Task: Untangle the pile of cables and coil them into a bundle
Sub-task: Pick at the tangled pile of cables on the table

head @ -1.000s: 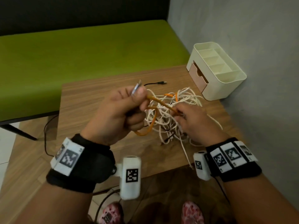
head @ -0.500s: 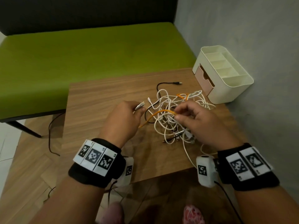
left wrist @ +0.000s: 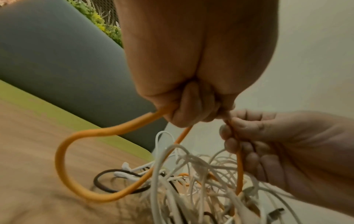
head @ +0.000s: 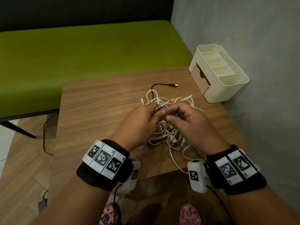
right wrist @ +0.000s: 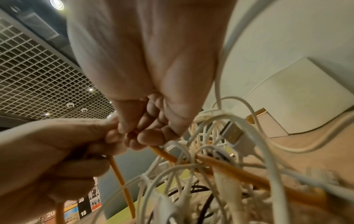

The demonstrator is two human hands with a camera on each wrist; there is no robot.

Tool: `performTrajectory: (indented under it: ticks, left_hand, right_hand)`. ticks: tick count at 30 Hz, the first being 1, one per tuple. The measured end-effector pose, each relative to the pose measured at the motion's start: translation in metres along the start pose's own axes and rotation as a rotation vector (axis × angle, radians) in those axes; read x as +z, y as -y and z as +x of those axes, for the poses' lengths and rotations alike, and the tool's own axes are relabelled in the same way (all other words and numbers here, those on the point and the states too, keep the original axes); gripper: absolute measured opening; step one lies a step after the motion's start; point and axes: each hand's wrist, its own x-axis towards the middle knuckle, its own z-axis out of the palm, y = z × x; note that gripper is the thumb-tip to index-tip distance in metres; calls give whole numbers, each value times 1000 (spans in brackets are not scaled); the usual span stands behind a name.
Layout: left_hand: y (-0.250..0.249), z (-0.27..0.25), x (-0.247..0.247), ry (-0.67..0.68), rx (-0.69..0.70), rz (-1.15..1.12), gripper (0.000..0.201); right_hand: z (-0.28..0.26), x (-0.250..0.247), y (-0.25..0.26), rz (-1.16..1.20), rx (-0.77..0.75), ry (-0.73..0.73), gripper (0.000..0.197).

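Wooden table (head: 97,111) beside a green bench (head: 81,54), both hands working over a tangled cable pile (head: 164,132).

Near the pile's far right stands a cream organizer (head: 227,82). Just above the pile, the left hand (head: 138,122) grips a loop of orange cable (left wrist: 63,163) in curled fingers; touching it, the right hand (head: 190,122) pinches the same cable, which runs down into the white strands.

Wood-grain table (head: 100,111) matt; cream organizer (head: 227,88) smooth plastic; orange cable (left wrist: 63,160) matt.
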Motion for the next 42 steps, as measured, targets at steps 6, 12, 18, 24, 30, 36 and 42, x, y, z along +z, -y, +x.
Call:
performTrajectory:
  ticks: [6, 12, 18, 24, 30, 36, 42]
  left_hand:
    - [-17, -5, -27, -98, -42, -966, 29]
    - [9, -6, -38, -156, -188, -452, 35]
    - [15, -11, -27, -231, -137, 151, 15]
    - [-4, -7, 1, 0, -2, 289, 17]
    - [-18, -8, -12, -197, 144, 37, 25]
    - [-3, -9, -34, -280, -18, -242, 29]
    - [20, -11, -35, -298, -207, 173, 28]
  right_hand:
    - [4, 1, -3, -178, 47, 148, 19]
    - [10, -8, -14, -172, -3, -53, 17]
    - [16, -4, -21, -343, -89, -63, 19]
    - [14, 5, -16, -311, -212, -85, 15]
    - [15, 3, -22, -527, -50, -39, 16]
    - [17, -13, -26, -468, 107, -91, 16]
    - [16, -12, -27, -331, -83, -200, 24]
